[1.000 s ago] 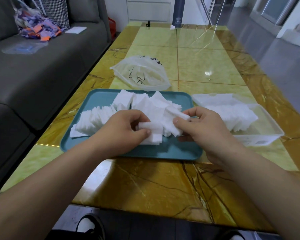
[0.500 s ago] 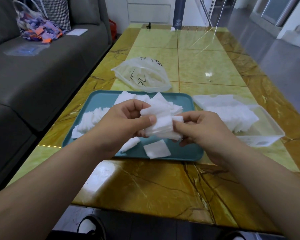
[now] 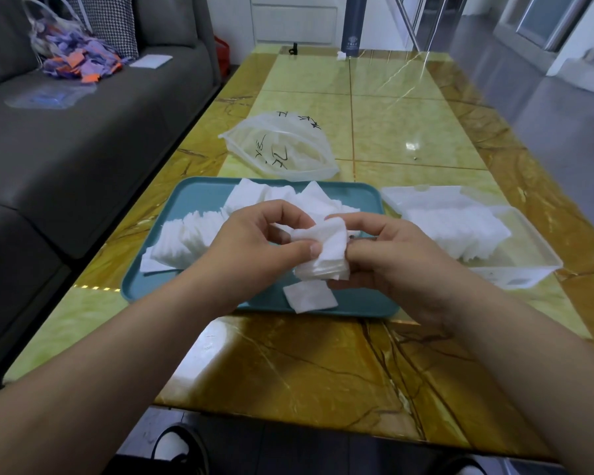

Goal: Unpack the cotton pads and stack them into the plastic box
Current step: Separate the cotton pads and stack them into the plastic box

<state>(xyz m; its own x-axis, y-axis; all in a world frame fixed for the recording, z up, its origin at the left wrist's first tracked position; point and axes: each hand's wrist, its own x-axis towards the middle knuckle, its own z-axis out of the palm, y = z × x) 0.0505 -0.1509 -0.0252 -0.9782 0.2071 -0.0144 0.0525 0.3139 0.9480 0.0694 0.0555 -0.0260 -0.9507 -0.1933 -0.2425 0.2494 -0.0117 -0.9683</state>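
Note:
Both hands hold a small stack of white cotton pads (image 3: 326,252) above the teal tray (image 3: 192,197). My left hand (image 3: 254,245) pinches the stack's left side with thumb and fingers. My right hand (image 3: 391,258) grips its right side. More loose pads (image 3: 189,234) lie heaped on the tray, and a single pad (image 3: 309,296) lies at its front edge. The clear plastic box (image 3: 528,248) stands to the right of the tray, with a pile of pads (image 3: 456,228) inside it.
An empty clear plastic bag (image 3: 282,149) with black writing lies behind the tray. A dark cylinder (image 3: 352,25) stands at the table's far end. A grey sofa (image 3: 66,138) runs along the left, with a bag of coloured scraps (image 3: 72,56) on it.
The hands lifted a stack of pads off the tray and brought it together between them. One pad dropped to the tray's front edge.

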